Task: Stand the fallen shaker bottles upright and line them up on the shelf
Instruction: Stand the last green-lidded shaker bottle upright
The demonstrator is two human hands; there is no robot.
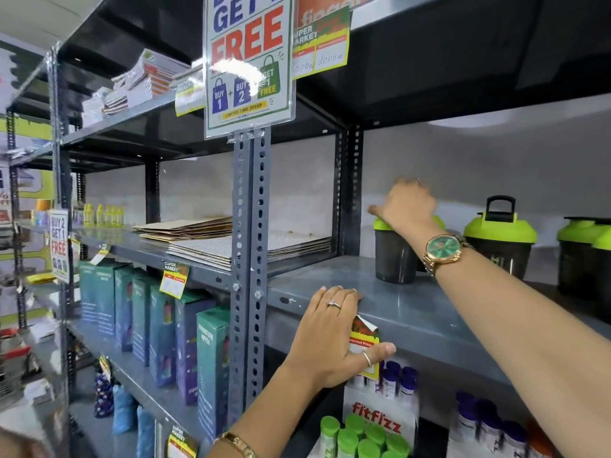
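My right hand (405, 206) lies over the green lid of a dark shaker bottle (395, 256), fingers curled down on it, so most of the lid is hidden (wrist and watch cover the bottle's right side too). The bottle stands upright, long axis vertical, lid up, near the left end of the grey shelf (429, 312). My left hand (330, 338) grips the shelf's front edge, and further right stand another shaker bottle (501, 239) and one cut off at the frame (585, 256).
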